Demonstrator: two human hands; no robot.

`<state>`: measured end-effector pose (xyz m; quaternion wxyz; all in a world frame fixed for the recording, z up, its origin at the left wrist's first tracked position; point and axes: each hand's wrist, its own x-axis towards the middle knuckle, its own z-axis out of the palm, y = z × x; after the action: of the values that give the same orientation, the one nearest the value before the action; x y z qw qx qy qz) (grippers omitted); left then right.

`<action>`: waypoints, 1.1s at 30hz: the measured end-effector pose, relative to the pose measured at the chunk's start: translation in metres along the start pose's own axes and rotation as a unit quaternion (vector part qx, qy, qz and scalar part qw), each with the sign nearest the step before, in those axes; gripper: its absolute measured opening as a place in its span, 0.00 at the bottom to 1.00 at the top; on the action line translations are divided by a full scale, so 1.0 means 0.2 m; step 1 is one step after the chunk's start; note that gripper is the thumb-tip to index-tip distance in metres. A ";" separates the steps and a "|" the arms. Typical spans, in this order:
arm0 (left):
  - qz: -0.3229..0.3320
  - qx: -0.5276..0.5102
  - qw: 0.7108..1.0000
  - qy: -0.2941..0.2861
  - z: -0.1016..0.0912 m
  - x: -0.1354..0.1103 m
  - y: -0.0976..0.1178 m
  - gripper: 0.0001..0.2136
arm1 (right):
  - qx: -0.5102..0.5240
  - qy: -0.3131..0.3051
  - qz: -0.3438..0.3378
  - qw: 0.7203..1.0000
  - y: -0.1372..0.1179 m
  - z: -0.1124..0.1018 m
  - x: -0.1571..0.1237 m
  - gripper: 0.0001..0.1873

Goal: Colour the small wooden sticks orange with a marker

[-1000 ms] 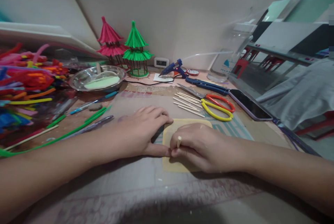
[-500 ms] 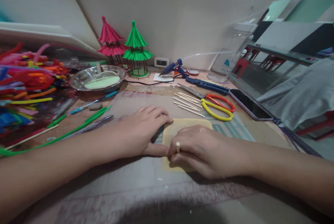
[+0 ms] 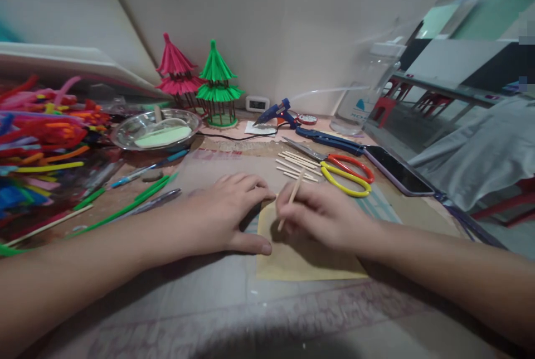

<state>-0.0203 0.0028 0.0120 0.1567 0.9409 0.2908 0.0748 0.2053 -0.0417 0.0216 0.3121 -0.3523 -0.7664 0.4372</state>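
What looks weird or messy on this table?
One long wooden stick lies on the left by the green strips, far from the short sticks near the scissors. That looks a bit stray. I see no clear spill.

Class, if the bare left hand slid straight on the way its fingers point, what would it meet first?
The left hand would probably meet the bare right hand first, at the fingers holding the slim, pale wooden stick, above the flat yellow sheet; depth is unclear.

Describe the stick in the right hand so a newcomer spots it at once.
On the table lies a yellow sheet. Over it, the right hand holds a pale stick. Unlike the sticks lying loose beyond, this one is held slanting upward.
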 end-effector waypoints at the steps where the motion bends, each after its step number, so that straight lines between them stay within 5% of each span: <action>1: -0.006 -0.008 1.000 -0.002 0.00 0.00 0.00 0.33 | 0.083 0.036 0.034 0.995 0.02 -0.01 0.02 0.11; 5: -0.038 -0.048 0.998 0.021 -0.01 0.02 0.03 0.30 | 0.329 0.066 0.089 0.938 0.07 -0.05 0.07 0.20; 9: -0.030 -0.100 0.991 0.087 -0.01 0.03 0.09 0.13 | 0.382 0.060 0.092 0.918 0.08 -0.03 0.07 0.20; 18: 0.032 -0.156 0.975 0.155 0.00 0.01 0.16 0.06 | 0.339 0.050 0.086 0.935 0.11 0.00 0.05 0.21; 27: 0.042 -0.162 0.976 0.142 0.01 0.01 0.16 0.08 | 0.237 0.053 0.087 0.966 0.04 0.02 0.05 0.20; 33: 0.045 -0.141 0.980 0.136 0.03 0.01 0.14 0.07 | 0.131 0.074 0.026 0.988 0.03 0.04 0.02 0.13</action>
<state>-0.0032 -0.0195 0.0160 0.2431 0.9026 0.2535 0.2490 0.1984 -0.0395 0.0130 0.3997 -0.3598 -0.6677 0.5148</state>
